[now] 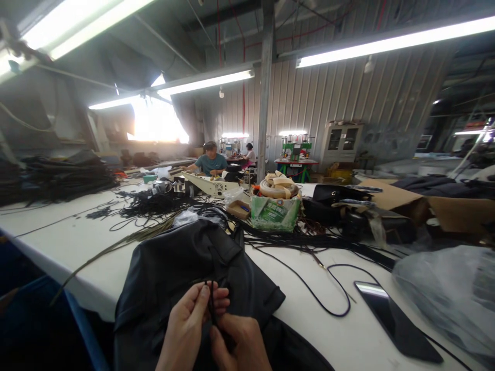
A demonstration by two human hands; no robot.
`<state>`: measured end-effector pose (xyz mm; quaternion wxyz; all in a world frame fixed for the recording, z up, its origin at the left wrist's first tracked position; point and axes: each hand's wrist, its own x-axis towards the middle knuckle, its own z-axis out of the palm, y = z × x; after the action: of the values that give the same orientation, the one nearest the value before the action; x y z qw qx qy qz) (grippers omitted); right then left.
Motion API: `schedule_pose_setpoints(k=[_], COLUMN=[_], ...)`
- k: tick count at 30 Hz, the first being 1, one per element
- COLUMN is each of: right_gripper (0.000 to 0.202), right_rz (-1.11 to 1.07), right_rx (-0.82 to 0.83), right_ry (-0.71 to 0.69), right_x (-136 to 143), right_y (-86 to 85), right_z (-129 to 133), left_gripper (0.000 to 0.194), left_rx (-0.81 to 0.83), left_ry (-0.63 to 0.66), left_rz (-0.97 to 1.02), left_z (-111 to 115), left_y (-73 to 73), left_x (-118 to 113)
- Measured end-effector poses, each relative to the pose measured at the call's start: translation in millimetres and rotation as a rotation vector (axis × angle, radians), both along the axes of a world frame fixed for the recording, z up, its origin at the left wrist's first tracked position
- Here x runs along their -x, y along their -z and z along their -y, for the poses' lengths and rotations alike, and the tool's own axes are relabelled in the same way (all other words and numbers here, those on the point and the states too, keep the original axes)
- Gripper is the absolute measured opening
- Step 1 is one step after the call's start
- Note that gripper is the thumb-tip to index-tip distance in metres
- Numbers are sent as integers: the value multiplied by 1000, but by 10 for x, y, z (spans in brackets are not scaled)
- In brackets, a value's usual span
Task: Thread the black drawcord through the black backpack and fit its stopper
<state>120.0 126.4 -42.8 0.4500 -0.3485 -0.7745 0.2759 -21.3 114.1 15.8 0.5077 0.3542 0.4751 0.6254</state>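
Observation:
A dark, black garment [181, 268] lies on the white table [77, 242] right in front of me. Over it, near the bottom edge, my left hand [189, 324] pinches a thin black cord [211, 304] between thumb and fingers. My right hand [240, 342] sits just beside and below it, fingers closed on the lower part of the same cord. Both hands touch each other above the fabric.
A loose dark cord [328, 288] loops across the table to the right, next to a black phone [394, 319] and a clear plastic bag [452, 293]. Behind lie a green box [275, 212], cord piles [154, 203] and cardboard [402, 198]. A person [211, 162] sits far back.

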Motion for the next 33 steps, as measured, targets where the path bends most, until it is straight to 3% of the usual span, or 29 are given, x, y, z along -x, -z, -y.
schedule_pose_setpoints(k=[6, 11, 14, 17, 21, 24, 28, 33], right_gripper=[26, 27, 9, 36, 24, 35, 32, 22], right_rz=[-16, 27, -42, -55, 201, 334, 348, 296], right_rx=[-68, -62, -126, -348, -641, -847, -908, -909], right_ry=[16, 13, 69, 208, 151, 143, 179, 103], right_x=[22, 10, -55, -156, -233, -202, -117, -247], right_y=[69, 10, -65, 12, 411, 716, 857, 611], right_z=[-32, -5, 46, 120, 188, 187, 156, 79], left_gripper=[79, 55, 47, 48, 53, 56, 51, 47], left_rx=[27, -18, -52, -77, -116, -132, -167, -214], left_ry=[55, 90, 33, -24, -44, -36, -11, -59], left_rz=[-40, -182, -187, -95, -65, -44, -36, -32], left_z=[-12, -39, -34, -41, -70, -88, -58, 43], left_y=[122, 168, 17, -248, -611, -784, -849, -755], left_x=[33, 77, 98, 148, 234, 222, 83, 35])
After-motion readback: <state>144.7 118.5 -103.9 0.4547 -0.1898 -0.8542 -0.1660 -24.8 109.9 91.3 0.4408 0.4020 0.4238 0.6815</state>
